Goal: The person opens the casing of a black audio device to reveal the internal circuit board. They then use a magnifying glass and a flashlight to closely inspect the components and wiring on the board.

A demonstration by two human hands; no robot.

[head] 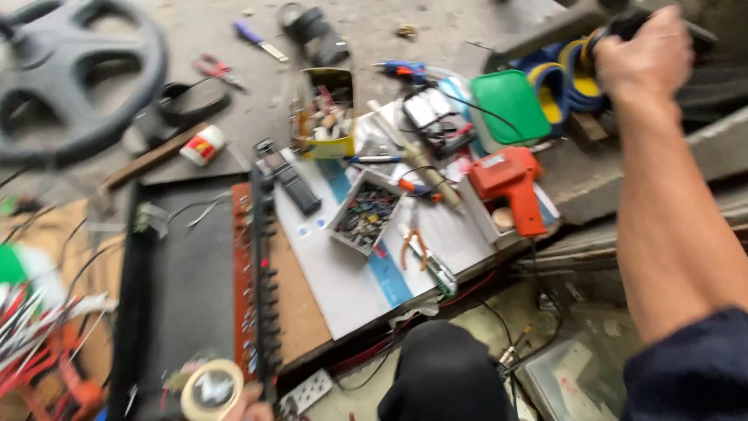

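Head view: the right hand (643,51) is stretched far to the upper right, closed around a dark handle-like object (627,22) above blue and yellow coiled cable (565,74). The left hand (248,405) shows only at the bottom edge, touching a roll of tape (212,388); its grip cannot be told. On the white board (351,281) sit a white box of small mixed parts (365,212), a yellow box of oddments (326,113), and an orange glue gun (510,183) at the right edge.

glue gun (510,187): glossy orange plastic | tape roll (212,388): matt paper | lid (510,105): smooth green plastic | floor (195,27): rough concrete
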